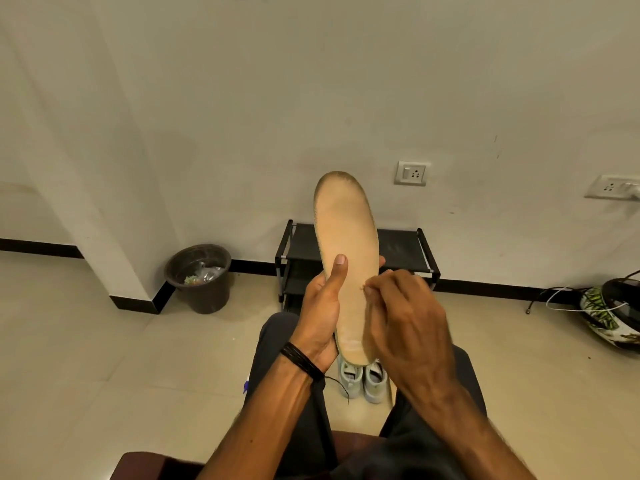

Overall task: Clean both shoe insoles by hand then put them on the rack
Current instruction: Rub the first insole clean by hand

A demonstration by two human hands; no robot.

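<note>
Left hand (320, 317) grips insole (343, 244) upright — right hand (405, 320) pinching at its face.

Single head-worn wide-angle view, looking forward and down from a seated person; hands close below centre, black metal shoe rack (408, 249) at 12 o'clock, against wall.

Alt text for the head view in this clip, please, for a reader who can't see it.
A seated person's left hand holds a tan insole upright while the right hand picks at a speck on it. Behind it stands a black shoe rack against the wall, a bin to its left; pale shoes sit on the floor.
</note>
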